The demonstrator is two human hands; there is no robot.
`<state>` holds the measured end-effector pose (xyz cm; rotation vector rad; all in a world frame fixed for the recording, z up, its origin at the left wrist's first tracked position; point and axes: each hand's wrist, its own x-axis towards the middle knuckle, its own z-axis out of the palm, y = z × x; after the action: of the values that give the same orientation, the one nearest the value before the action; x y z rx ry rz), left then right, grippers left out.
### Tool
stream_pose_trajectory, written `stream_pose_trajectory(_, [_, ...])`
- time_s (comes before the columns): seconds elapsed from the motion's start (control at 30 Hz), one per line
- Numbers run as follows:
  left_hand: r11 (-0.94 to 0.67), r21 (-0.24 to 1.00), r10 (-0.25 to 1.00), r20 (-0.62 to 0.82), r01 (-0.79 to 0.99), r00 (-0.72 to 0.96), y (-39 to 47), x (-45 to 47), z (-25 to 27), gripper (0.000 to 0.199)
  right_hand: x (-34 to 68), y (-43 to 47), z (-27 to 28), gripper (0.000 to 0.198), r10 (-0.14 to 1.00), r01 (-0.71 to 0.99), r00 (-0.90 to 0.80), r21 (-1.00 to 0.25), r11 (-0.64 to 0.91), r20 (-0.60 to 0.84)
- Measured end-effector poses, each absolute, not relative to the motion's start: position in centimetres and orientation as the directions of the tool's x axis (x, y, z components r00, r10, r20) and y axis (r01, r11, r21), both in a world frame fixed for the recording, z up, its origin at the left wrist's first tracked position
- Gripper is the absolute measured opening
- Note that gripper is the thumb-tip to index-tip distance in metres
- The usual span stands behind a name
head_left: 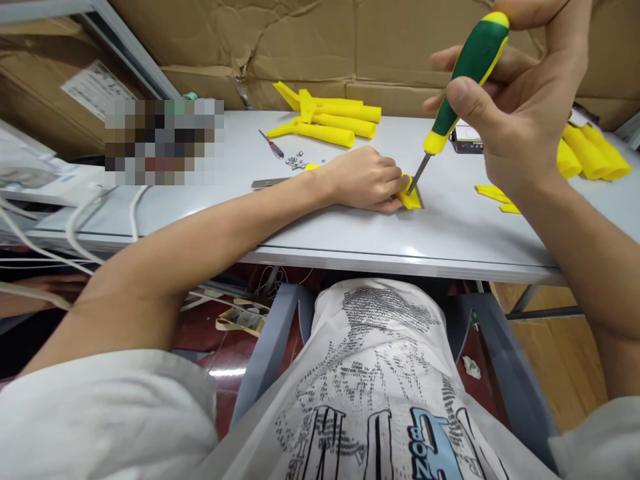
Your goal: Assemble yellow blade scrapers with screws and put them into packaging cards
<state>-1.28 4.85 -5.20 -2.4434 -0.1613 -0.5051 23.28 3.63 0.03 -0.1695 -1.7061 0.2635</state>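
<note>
My right hand (525, 100) is closed round the handle of a green and yellow screwdriver (473, 73). The screwdriver leans, its metal shaft pointing down and its tip at a yellow plastic piece (411, 197) on the table. My left hand (373, 179) presses that same yellow piece against the tabletop with its fingers closed on the piece's left end. The exact spot under the tip is too small to make out. Just left of my left hand lie a flat metal strip (269, 183) and a heap of small metal screws or nuts (296, 161).
Yellow tubes with forked ends (325, 133) lie at the back, near a small screwdriver (274, 148). More yellow tubes (595, 152) and flat yellow pieces (493, 193) are at the right. A dark-sided box (466, 141) stands behind my right hand. White cables (75, 227) hang at the left.
</note>
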Motion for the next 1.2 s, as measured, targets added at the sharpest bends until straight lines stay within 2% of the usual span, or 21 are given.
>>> stream_pose_trajectory(0.07, [-0.811, -0.538, -0.011, 0.408, 0.231, 0.913, 4.9, -1.3, -5.3, 0.060, 23.4, 4.4, -0.1, 0.075, 0.188, -0.027, -0.131, -0.193, 0.981, 0.973])
stream_pose_trajectory(0.1, [-0.814, -0.535, -0.014, 0.408, 0.227, 0.913, 4.9, -1.4, -5.3, 0.059, 23.3, 4.5, -0.1, 0.074, 0.163, -0.004, -0.126, -0.165, 0.986, 0.979])
stream_pose_trajectory(0.17, [-0.814, -0.535, -0.010, 0.404, 0.227, 0.915, 4.9, -1.4, -5.3, 0.059, 23.0, 4.3, 0.0, 0.054, 0.150, 0.046, -0.116, -0.146, 0.988, 0.982])
stream_pose_trajectory(0.23, [-0.817, -0.525, 0.009, 0.400, 0.237, 0.917, 4.8, -1.3, -5.2, 0.059, 22.6, 3.6, 0.2, 0.034, 0.200, 0.064, -0.112, -0.194, 0.979, 0.973])
stream_pose_trajectory(0.3, [-0.824, -0.507, 0.039, 0.395, 0.253, 0.918, 4.8, -1.3, -5.2, 0.059, 22.0, 3.1, 0.3, 0.030, 0.285, 0.067, -0.117, -0.279, 0.958, 0.951])
stream_pose_trajectory(0.37, [-0.828, -0.495, 0.063, 0.384, 0.263, 0.921, 4.7, -1.2, -5.2, 0.058, 21.5, 3.4, 0.3, 0.028, 0.285, 0.049, -0.102, -0.281, 0.958, 0.953])
stream_pose_trajectory(0.43, [-0.831, -0.486, 0.078, 0.382, 0.272, 0.921, 4.6, -1.2, -5.2, 0.058, 21.0, 4.7, 0.1, 0.036, 0.103, -0.039, -0.025, -0.104, 0.994, 0.994])
stream_pose_trajectory(0.47, [-0.833, -0.480, 0.080, 0.385, 0.273, 0.920, 4.6, -1.2, -5.2, 0.058, 20.8, 5.5, -0.1, 0.047, 0.023, -0.069, 0.030, -0.021, 0.997, 0.999])
stream_pose_trajectory(0.57, [-0.831, -0.493, 0.067, 0.371, 0.258, 0.926, 4.6, -1.3, -5.1, 0.060, 20.5, 7.2, -0.4, 0.055, 0.042, -0.087, 0.070, -0.036, 0.996, 0.997])
stream_pose_trajectory(0.67, [-0.812, -0.540, 0.043, 0.322, 0.220, 0.946, 4.7, -1.4, -4.9, 0.063, 20.7, 6.3, -0.3, 0.048, 0.057, -0.114, 0.122, -0.043, 0.993, 0.991])
stream_pose_trajectory(0.7, [-0.812, -0.541, 0.042, 0.321, 0.219, 0.946, 4.7, -1.4, -4.9, 0.063, 20.9, 5.5, -0.2, 0.037, 0.123, -0.093, 0.089, -0.115, 0.989, 0.988])
stream_pose_trajectory(0.73, [-0.817, -0.531, 0.044, 0.332, 0.225, 0.942, 4.7, -1.4, -4.9, 0.063, 21.2, 4.5, 0.0, 0.030, 0.243, -0.044, -0.023, -0.244, 0.969, 0.970])
stream_pose_trajectory(0.8, [-0.829, -0.503, 0.053, 0.366, 0.246, 0.929, 4.7, -1.4, -4.9, 0.061, 21.8, 2.5, 0.2, 0.034, 0.320, -0.001, -0.127, -0.323, 0.946, 0.939])
stream_pose_trajectory(0.93, [-0.802, -0.551, 0.026, 0.355, 0.232, 0.934, 4.6, -1.3, -4.8, 0.058, 22.5, 2.0, 0.3, 0.035, 0.254, -0.033, -0.228, -0.268, 0.963, 0.940])
stream_pose_trajectory(1.0, [-0.785, -0.574, 0.024, 0.347, 0.232, 0.938, 4.5, -1.3, -4.8, 0.058, 22.5, 3.5, 0.3, 0.046, 0.207, -0.059, -0.232, -0.227, 0.972, 0.950])
stream_pose_trajectory(1.1, [-0.787, -0.565, 0.039, 0.356, 0.249, 0.934, 4.5, -1.3, -4.8, 0.057, 22.2, 5.6, 0.3, 0.058, 0.053, -0.101, -0.118, -0.065, 0.993, 0.992])
stream_pose_trajectory(1.2, [-0.790, -0.554, 0.051, 0.365, 0.262, 0.929, 4.5, -1.3, -5.0, 0.056, 21.7, 5.5, 0.7, 0.044, -0.001, -0.038, -0.052, -0.001, 0.999, 0.999])
